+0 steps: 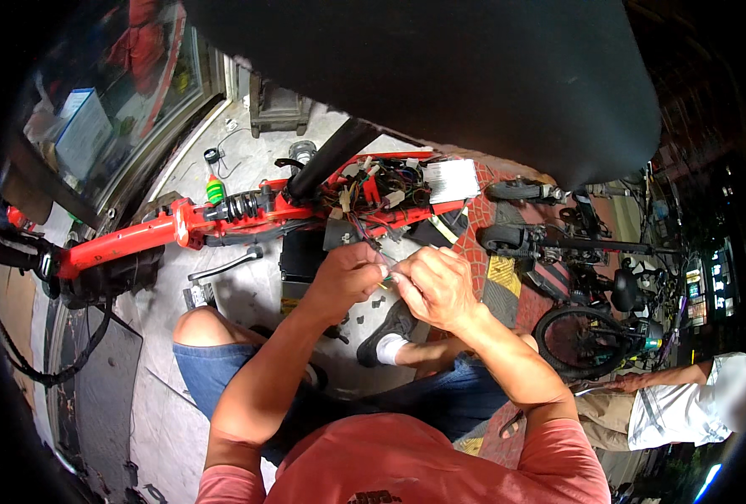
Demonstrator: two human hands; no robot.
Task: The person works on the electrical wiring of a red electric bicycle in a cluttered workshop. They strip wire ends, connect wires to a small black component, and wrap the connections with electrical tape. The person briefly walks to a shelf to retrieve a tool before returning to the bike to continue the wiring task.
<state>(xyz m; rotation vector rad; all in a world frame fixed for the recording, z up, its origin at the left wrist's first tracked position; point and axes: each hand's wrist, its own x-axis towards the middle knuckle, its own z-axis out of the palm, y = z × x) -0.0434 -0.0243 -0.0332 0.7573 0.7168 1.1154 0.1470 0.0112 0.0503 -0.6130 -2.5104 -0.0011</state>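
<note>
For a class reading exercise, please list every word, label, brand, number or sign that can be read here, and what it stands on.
None reads clearly enough to quote.
White label by the exposed wiring: print too small.
Red frame: small dark marks, too small.
Red shirt: dark print at the picture's lower edge, unclear.
Lit signs at far right: too small and blurred.

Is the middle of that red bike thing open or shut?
Open: a tangle of wires shows uncovered inside the red frame, under the seat.
</note>
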